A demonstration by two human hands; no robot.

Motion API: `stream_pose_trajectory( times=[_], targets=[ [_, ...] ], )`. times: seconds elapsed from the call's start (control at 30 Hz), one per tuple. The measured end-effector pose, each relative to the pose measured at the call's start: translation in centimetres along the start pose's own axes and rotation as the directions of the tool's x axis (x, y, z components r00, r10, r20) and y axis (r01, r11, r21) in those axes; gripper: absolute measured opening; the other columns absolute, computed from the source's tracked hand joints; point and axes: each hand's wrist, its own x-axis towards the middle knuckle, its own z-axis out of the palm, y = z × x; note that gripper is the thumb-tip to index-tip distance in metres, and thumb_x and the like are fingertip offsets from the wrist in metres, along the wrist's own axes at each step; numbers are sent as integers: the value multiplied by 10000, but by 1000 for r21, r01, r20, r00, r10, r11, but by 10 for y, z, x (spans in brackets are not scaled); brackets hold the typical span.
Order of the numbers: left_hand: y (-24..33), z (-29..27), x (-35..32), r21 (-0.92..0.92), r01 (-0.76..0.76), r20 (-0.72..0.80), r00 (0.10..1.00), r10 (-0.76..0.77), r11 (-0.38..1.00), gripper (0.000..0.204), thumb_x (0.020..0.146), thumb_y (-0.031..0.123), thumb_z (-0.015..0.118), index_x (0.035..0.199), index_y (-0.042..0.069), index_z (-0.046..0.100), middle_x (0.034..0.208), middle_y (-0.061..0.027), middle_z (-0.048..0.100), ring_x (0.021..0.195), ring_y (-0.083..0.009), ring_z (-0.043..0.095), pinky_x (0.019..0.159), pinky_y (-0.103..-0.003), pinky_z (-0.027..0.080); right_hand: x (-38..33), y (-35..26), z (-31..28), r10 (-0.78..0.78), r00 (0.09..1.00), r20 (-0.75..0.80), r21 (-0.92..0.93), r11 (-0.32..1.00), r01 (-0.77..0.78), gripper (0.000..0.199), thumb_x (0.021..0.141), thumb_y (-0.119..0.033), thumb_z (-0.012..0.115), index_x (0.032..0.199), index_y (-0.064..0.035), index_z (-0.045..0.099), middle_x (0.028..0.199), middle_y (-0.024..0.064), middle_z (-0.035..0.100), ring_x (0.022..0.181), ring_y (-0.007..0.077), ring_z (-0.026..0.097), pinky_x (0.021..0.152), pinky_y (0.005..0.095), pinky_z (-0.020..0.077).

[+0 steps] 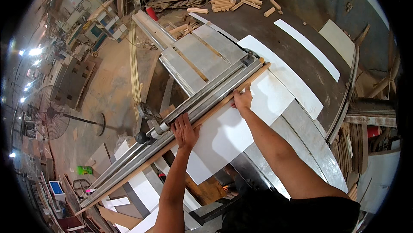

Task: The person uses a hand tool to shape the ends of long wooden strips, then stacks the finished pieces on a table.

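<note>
A long, thin wooden strip point(220, 105) lies along the metal fence point(215, 97) of a sliding table saw. A white board point(223, 138) lies flat on the near side of the strip, with its edge along it. My left hand point(185, 133) is closed over the strip, its fingers reaching onto the fence and its thumb out toward the board. Farther up and to the right, my right hand point(242, 99) grips the strip by its edge, the fingers bent and partly hidden. The board's underside cannot be seen.
Beyond the fence is the grey sliding table point(202, 56). White panels point(286, 76) lie on the saw top to the right, and short wood blocks point(223, 3) at the far end. A standing fan point(53, 112) and a green container point(84, 170) are on the floor to the left.
</note>
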Motion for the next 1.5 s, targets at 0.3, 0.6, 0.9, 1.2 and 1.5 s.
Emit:
stream_pose_trajectory(
  times=[0.3, 0.6, 0.9, 1.2, 1.5],
  targets=[
    [8, -1, 1, -36, 48, -18, 999, -49, 998, 783, 699, 312, 795, 1305, 15, 398, 1271, -176, 452, 1173, -369, 426, 1017, -548, 273, -2, -1, -2, 21, 1000, -4, 0, 1000, -21, 812, 894, -147, 583, 1524, -89, 73, 736, 156, 663, 442, 225, 615, 373, 328, 513],
    [25, -12, 6, -53, 143, -39, 989, -145, 988, 740, 668, 201, 795, 1286, 8, 435, 1240, -181, 481, 1194, -348, 433, 1076, -518, 268, 0, -4, 1, 21, 1000, -5, -9, 1000, -21, 830, 902, -175, 588, 1534, -133, 52, 714, 130, 635, 451, 217, 614, 385, 324, 517],
    [24, -6, 5, -124, 156, -92, 981, -168, 980, 724, 644, 182, 809, 1261, 14, 470, 1216, -174, 505, 1178, -349, 452, 1072, -506, 284, 10, 7, -1, 29, 1000, -3, -27, 999, -29, 840, 906, -176, 588, 1536, -154, 32, 699, 125, 633, 454, 211, 608, 392, 333, 523],
    [24, -7, 3, -143, 184, -91, 976, -198, 973, 662, 672, 191, 780, 1246, 18, 501, 1199, -163, 532, 1177, -340, 469, 1083, -509, 287, 4, 2, 0, 44, 999, -20, -50, 998, -44, 819, 898, -187, 597, 1532, -154, 80, 778, 152, 657, 454, 220, 616, 391, 331, 529],
    [28, -11, 7, -160, 188, -83, 976, -203, 969, 678, 653, 204, 786, 1243, 19, 508, 1213, -165, 539, 1172, -341, 479, 1082, -497, 288, 5, -1, -3, 38, 998, -40, -56, 998, -41, 814, 891, -172, 595, 1529, -144, 90, 785, 171, 664, 441, 232, 614, 373, 334, 519]
  ],
)
